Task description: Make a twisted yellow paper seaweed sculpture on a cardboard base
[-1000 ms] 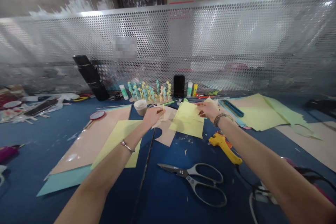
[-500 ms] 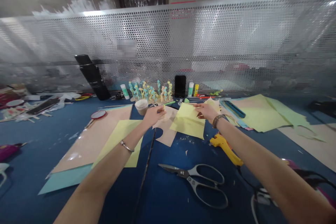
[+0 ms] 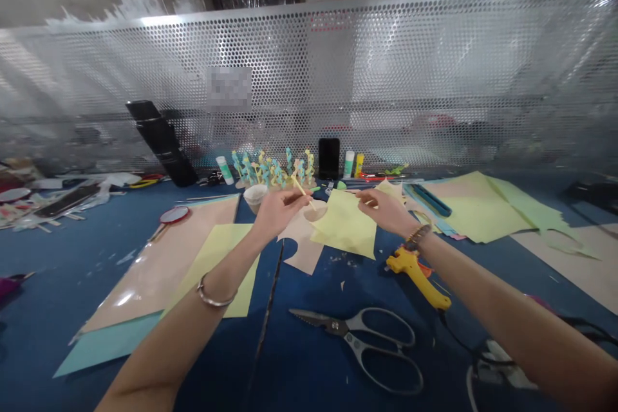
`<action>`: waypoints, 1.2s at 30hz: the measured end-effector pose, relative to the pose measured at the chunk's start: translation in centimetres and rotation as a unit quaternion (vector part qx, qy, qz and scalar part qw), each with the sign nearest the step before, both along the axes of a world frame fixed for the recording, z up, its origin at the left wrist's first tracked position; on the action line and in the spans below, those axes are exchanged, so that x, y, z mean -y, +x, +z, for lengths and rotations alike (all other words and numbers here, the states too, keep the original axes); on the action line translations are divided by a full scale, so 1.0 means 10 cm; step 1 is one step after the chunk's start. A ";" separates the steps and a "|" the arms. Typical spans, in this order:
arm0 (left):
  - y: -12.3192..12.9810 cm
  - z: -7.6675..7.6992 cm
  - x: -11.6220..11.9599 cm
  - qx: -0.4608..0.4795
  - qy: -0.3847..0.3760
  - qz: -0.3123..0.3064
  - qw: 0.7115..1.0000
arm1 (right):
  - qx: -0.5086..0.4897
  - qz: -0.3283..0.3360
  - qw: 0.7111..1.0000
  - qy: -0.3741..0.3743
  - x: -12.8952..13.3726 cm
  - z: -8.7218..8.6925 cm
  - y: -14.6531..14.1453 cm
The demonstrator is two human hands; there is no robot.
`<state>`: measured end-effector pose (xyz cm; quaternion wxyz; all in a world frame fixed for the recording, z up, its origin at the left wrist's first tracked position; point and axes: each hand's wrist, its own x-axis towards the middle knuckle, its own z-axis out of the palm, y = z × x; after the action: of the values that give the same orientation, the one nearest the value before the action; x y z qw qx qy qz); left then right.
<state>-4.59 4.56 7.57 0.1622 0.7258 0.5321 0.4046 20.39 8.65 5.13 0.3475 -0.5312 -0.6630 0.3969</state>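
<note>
One slim, straight, pale-yellow stick (image 3: 299, 185) slants from the left hand (image 3: 279, 211)

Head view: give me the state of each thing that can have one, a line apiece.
Left hand, fingers closed on a thin yellow stick
Right hand, fingers bent, grip unclear
Scissors, lying flat, blades closed
Yellow glue gun, lying down, cord attached
Phone, propped upright, screen dark
Black bottle, cap on
White cup, upright, contents unclear
Yellow glue tube, upright
Pink sheet, cut, notched at its edge
</note>
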 end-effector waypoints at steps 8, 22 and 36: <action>0.36 0.34 0.70 0.043 0.138 -0.100 0.984 | -0.240 0.131 0.957 -0.102 1.00 0.13 -0.11; 0.46 0.38 0.86 0.035 0.171 -0.150 0.973 | -0.312 0.143 0.933 -0.105 1.27 0.10 -0.08; 0.43 0.23 0.81 0.002 0.166 -0.130 0.978 | -0.226 0.112 0.962 -0.101 1.20 -0.03 0.03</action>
<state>-0.33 -3.49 9.89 0.0917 0.8049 0.3587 0.4638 20.68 -3.35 4.86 0.3859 -0.3825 -0.5791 0.6078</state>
